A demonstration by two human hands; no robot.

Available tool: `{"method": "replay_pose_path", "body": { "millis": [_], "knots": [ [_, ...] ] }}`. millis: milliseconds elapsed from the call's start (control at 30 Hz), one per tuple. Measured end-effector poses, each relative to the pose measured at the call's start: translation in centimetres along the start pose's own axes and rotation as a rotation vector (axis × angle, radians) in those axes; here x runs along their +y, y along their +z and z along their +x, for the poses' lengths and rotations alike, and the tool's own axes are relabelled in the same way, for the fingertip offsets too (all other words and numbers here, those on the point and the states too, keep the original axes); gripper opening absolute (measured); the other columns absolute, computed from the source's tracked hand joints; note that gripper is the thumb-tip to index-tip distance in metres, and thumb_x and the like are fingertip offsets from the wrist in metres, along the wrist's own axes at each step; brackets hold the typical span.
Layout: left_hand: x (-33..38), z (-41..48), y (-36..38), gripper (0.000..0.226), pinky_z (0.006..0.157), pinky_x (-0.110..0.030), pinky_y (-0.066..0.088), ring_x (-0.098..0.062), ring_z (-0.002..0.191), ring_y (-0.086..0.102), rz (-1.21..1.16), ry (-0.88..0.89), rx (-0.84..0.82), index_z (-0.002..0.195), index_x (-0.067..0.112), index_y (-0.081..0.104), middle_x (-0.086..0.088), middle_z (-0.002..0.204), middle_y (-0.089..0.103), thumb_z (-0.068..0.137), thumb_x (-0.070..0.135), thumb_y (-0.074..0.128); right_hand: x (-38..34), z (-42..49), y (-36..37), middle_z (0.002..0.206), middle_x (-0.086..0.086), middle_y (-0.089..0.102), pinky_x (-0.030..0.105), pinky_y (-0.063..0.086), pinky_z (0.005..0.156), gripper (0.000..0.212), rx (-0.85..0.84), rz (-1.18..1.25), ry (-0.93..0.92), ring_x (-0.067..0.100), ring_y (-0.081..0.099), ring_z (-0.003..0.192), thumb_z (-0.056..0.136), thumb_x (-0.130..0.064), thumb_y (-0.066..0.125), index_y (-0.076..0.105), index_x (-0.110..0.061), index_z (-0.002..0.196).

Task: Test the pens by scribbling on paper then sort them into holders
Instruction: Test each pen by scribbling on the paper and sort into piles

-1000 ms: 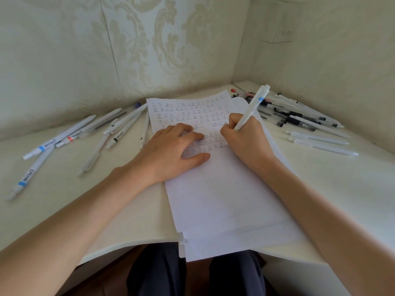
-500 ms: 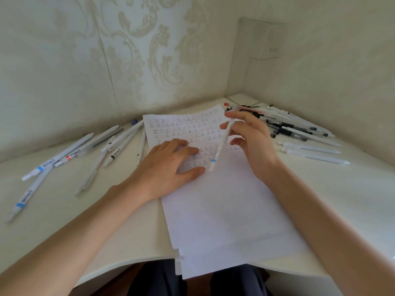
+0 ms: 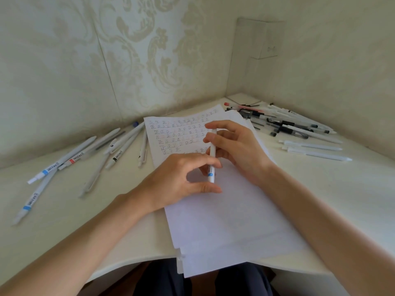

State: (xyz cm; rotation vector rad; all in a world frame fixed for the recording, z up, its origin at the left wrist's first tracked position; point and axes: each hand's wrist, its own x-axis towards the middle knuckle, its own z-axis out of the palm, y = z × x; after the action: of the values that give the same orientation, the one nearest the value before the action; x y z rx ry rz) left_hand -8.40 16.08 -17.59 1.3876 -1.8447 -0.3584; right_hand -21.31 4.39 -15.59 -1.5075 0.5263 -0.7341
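A white pen with a blue label [image 3: 212, 146] stands nearly upright over the paper [image 3: 224, 221], tip end down. My right hand [image 3: 239, 146] holds its upper half between thumb and fingers. My left hand [image 3: 177, 180] is raised off the sheet, its curled fingertips touching the pen's lower part and its thumb apart below the tip. The top of the sheet carries rows of small written marks [image 3: 181, 133]. No holder is in view.
Several white pens [image 3: 111, 146] lie scattered on the desk to the left of the paper. A heap of black and white pens [image 3: 284, 127] lies at the back right by the wall corner. The desk's curved front edge [image 3: 128, 261] is close to my lap.
My right hand stopped writing, lifted the pen and turned it upright. My left hand rose from the paper and its fingers came up to the pen's lower end.
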Motion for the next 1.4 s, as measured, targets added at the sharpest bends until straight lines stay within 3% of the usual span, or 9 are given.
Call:
{"method": "replay_pose_path", "body": {
  "millis": [200,367,433,633,800,900,1033,1133,1400],
  "knots": [
    [-0.7,0.2,-0.2,0.022,0.078,-0.021,0.043,-0.002,0.084,0.053,0.148,-0.028,-0.003,0.102,0.025,0.055,0.01,0.089,0.056,0.083,0.037,0.057,0.1,0.1,0.3,0.106,0.012,0.066,0.024,0.052,0.067,0.027,0.058,-0.108,-0.104,0.013,0.064,0.074,0.09,-0.007,0.062,0.061,-0.016,0.115],
    [-1.5,0.1,-2.6,0.003,0.061,-0.029,0.029,-0.019,0.075,0.048,0.43,-0.415,0.622,0.086,0.013,0.048,-0.002,0.081,0.055,0.087,0.015,0.047,0.5,0.4,-0.3,0.127,-0.006,0.057,0.026,0.051,0.082,0.04,0.082,-0.206,-0.112,0.013,0.064,0.099,0.093,-0.017,0.058,0.052,-0.026,0.131],
    [-2.5,-0.5,-3.9,0.004,0.063,-0.035,0.033,-0.031,0.079,0.05,0.618,-0.517,0.713,0.086,0.007,0.051,-0.012,0.082,0.057,0.085,0.011,0.049,0.7,0.5,-0.5,0.128,-0.008,0.056,0.027,0.05,0.084,0.036,0.077,-0.223,-0.116,0.013,0.062,0.103,0.094,-0.019,0.057,0.053,-0.032,0.126],
    [-3.8,-1.3,-4.2,0.026,0.092,-0.046,0.032,-0.037,0.107,0.045,0.919,-0.84,0.425,0.101,0.007,0.058,-0.018,0.108,0.053,0.086,0.026,0.051,1.1,0.6,-0.7,0.124,-0.014,0.057,0.027,0.047,0.085,0.026,0.063,-0.365,-0.118,0.013,0.059,0.105,0.095,-0.021,0.055,0.056,-0.033,0.118],
    [-2.6,-0.3,-2.8,0.019,0.086,-0.038,0.04,-0.027,0.101,0.053,0.597,-0.285,0.389,0.093,0.009,0.06,-0.008,0.106,0.056,0.086,0.023,0.051,0.3,0.5,-1.4,0.116,-0.014,0.057,0.018,0.042,0.071,0.023,0.207,-0.625,-0.102,0.004,0.055,0.093,0.095,-0.015,0.049,0.059,-0.025,0.113],
    [-1.1,0.1,-1.0,0.039,0.093,-0.032,0.038,-0.012,0.11,0.05,0.418,-0.083,0.177,0.103,0.016,0.062,0.002,0.118,0.056,0.088,0.043,0.039,-0.5,0.8,-3.3,0.117,0.001,0.062,0.029,0.043,0.074,0.03,0.374,-1.047,-0.078,0.02,0.056,0.101,0.092,-0.006,0.044,0.061,-0.015,0.114],
    [-1.3,0.1,0.3,0.063,0.108,-0.028,0.027,-0.008,0.128,0.037,0.421,-0.128,-0.002,0.124,0.026,0.054,0.011,0.138,0.044,0.081,0.065,0.029,-1.6,0.2,-7.1,0.117,0.009,0.06,0.031,0.038,0.074,0.033,0.483,-1.301,0.214,0.03,0.05,0.113,0.084,-0.002,0.046,0.058,-0.013,0.112],
    [-1.6,0.2,0.5,0.073,0.105,-0.018,0.02,-0.004,0.128,0.035,0.457,-0.182,-0.052,0.127,0.029,0.051,0.016,0.138,0.041,0.075,0.071,0.022,-1.5,-0.2,-9.6,0.12,0.012,0.059,0.031,0.036,0.076,0.028,0.496,-1.331,0.367,0.032,0.049,0.116,0.086,-0.006,0.047,0.058,-0.012,0.111],
    [-1.5,0.1,0.5,0.071,0.103,-0.019,0.025,-0.004,0.124,0.039,0.456,-0.184,-0.04,0.123,0.029,0.054,0.017,0.135,0.045,0.074,0.071,0.024,0.1,0.6,-10.6,0.112,0.016,0.06,0.035,0.039,0.085,0.013,0.397,-1.329,0.278,0.034,0.052,0.109,0.093,-0.012,0.051,0.058,-0.005,0.102]
  ]
}}
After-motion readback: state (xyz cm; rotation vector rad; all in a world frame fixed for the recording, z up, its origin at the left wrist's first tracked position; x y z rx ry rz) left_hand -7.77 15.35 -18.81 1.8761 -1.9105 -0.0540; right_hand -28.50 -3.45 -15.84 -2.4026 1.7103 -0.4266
